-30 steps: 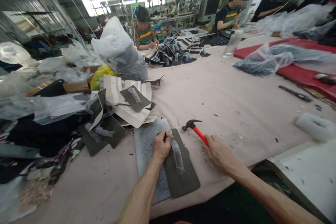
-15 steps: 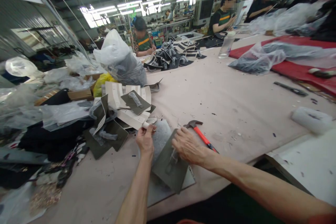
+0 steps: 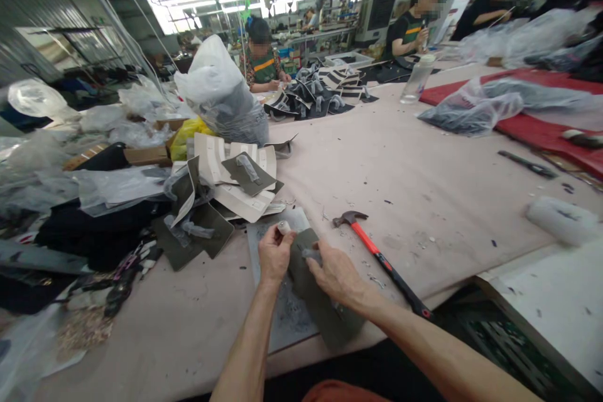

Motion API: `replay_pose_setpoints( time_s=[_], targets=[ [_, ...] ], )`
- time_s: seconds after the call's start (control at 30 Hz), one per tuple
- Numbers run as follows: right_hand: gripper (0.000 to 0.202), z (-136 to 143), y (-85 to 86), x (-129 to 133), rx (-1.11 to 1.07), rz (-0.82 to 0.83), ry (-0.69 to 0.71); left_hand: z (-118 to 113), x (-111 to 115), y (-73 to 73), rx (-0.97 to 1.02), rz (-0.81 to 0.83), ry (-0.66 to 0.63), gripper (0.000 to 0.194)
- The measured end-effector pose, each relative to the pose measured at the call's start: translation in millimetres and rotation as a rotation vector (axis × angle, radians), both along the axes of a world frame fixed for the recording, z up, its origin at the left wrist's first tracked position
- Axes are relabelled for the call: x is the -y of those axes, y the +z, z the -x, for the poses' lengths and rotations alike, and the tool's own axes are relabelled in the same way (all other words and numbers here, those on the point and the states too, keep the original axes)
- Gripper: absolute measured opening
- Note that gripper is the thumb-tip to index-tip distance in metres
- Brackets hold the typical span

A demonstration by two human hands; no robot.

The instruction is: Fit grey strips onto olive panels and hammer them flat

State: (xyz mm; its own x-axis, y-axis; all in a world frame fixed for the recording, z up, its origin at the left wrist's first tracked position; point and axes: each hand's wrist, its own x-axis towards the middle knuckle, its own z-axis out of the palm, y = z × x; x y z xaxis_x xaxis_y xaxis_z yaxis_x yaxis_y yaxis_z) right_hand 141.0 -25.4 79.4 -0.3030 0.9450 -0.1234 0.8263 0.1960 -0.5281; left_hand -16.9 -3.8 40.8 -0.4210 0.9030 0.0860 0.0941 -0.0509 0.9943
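Note:
My left hand (image 3: pixel 274 256) is closed, with a small white cylinder (image 3: pixel 283 227) held at its fingertips by the top corner of a dark olive panel (image 3: pixel 336 323). My right hand (image 3: pixel 340 275) grips that panel near its plastic-wrapped strap (image 3: pixel 311 255), thumb and fingers curled around it. The panel lies slanted over a grey metal plate (image 3: pixel 282 320), which has dark scuffs. To the right of the hands a claw hammer (image 3: pixel 377 250) with a red and black handle rests on the table, its head pointing away. What the fingers cover on the panel is hidden.
Left of the plate lies a pile of olive and cream panels (image 3: pixel 211 191). Behind it stands a full plastic bag (image 3: pixel 221 97). A clear bottle (image 3: pixel 417 80), a bagged dark bundle (image 3: pixel 471 107) and a white roll (image 3: pixel 560 218) are on the right. Co-workers sit at the far side.
My right hand has shifted its grip from the panel's upper edge to near the strap. The panel lies lower and more to the right, and the whole hammer now shows.

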Motion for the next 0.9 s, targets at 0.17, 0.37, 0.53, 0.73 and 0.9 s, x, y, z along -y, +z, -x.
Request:
replay_pose_setpoints(
  time_s=[0.17, 0.37, 0.53, 0.73, 0.9],
  targets=[
    [0.030, 11.5, -14.3, 5.3, -0.118, 0.032, -0.080, -8.1, -9.0, -22.9, 0.020, 0.002, -0.081, 0.022],
    [0.038, 7.2, -23.7, 9.4, -0.341, 0.107, -0.104, -10.4, -9.7, -42.0, 0.078, 0.025, -0.120, 0.025],
    [0.040, -38.4, -31.2, -3.6, -0.304, -0.105, -0.177, -7.7, -5.8, -43.9, 0.138, 0.022, -0.126, 0.030],
    [0.037, -114.1, -61.4, -27.0, 0.232, -0.207, -0.282, -9.0, -7.1, -42.5, 0.017, 0.053, -0.165, 0.024],
    [0.027, -136.1, -68.2, -35.3, 0.225, 0.031, -0.303, -9.4, -8.8, -44.1, -0.064, 0.054, -0.181, 0.021]
  ],
)
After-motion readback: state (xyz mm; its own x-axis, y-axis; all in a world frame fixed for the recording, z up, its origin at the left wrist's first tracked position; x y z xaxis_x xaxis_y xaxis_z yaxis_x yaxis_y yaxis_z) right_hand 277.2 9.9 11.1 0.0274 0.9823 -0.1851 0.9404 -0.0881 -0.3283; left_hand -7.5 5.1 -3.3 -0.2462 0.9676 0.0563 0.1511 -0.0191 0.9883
